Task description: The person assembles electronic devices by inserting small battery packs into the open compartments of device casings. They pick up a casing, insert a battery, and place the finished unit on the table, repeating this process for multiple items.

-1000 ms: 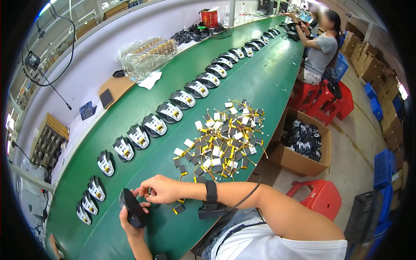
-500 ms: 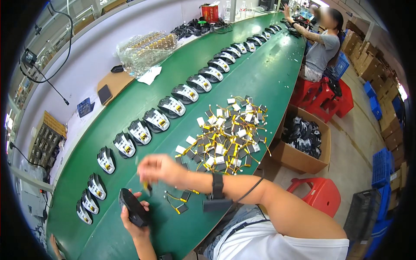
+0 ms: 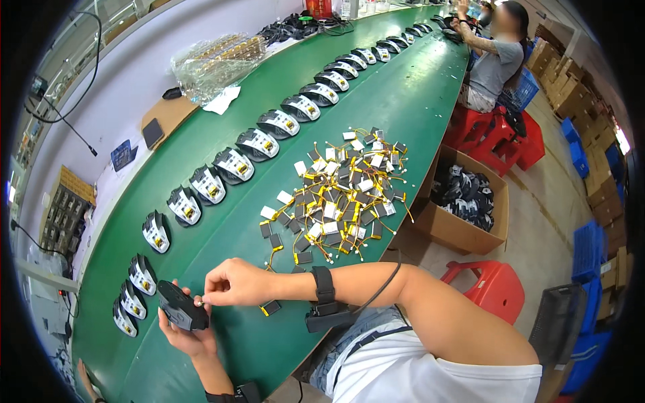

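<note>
My left hand (image 3: 189,341) is wrapped round a black computer mouse (image 3: 180,307), which it holds tilted above the green table. My right hand (image 3: 235,283) is at the mouse's right edge, thumb and fingers pinched together. A tiny light-coloured bit shows at those fingertips, too small to name. Beyond my right hand lies a heap of small battery packs (image 3: 344,201), silver and dark with yellow tape and thin wires. One loose battery pack (image 3: 271,307) rests just below my right wrist.
A long curved row of open mice (image 3: 234,165) with pale insides runs along the green table (image 3: 282,178). A carton (image 3: 463,232) of dark parts and a red stool (image 3: 494,292) stand to the right. At the far end a person (image 3: 497,64) sits by the table.
My right hand has come down to the mouse's edge; earlier it was blurred above it, with a dark and yellow piece below its fingers. The mouse has moved left and turned. The view has shifted slightly.
</note>
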Demonstrator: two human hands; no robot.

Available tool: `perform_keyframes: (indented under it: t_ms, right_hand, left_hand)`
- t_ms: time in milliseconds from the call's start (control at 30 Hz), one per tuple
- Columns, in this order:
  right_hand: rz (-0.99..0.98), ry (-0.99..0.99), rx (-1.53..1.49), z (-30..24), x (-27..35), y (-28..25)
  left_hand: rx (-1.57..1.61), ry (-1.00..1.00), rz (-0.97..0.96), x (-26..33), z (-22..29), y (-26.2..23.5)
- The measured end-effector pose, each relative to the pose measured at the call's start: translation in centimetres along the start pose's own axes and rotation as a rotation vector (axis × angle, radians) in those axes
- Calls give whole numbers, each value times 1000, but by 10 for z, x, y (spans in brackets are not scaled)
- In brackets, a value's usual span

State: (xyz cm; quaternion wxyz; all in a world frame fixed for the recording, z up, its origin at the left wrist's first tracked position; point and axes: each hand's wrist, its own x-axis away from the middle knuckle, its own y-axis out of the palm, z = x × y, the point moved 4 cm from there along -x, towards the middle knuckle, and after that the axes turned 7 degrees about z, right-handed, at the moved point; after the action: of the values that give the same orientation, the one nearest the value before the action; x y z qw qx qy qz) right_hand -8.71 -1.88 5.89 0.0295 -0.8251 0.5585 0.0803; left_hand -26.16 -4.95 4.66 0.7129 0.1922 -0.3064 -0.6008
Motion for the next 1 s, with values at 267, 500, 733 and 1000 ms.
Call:
perform_keyframes:
  t_ms: [267,500,733,1000]
  right_hand:
    - [108,-64,229,23,3,1]
    - [149,-51,257,23,2,-1]
    - [242,-150,325,13,1,-3]
    - [156,-134,188,6,8,5]
  left_hand:
    - [-71,85,3,5,-2,5]
    - [-114,87,-77,6,-6,10]
    - [-157,173,-55,12,-6,12]
    - [-196,-59,217,0,-11,-16]
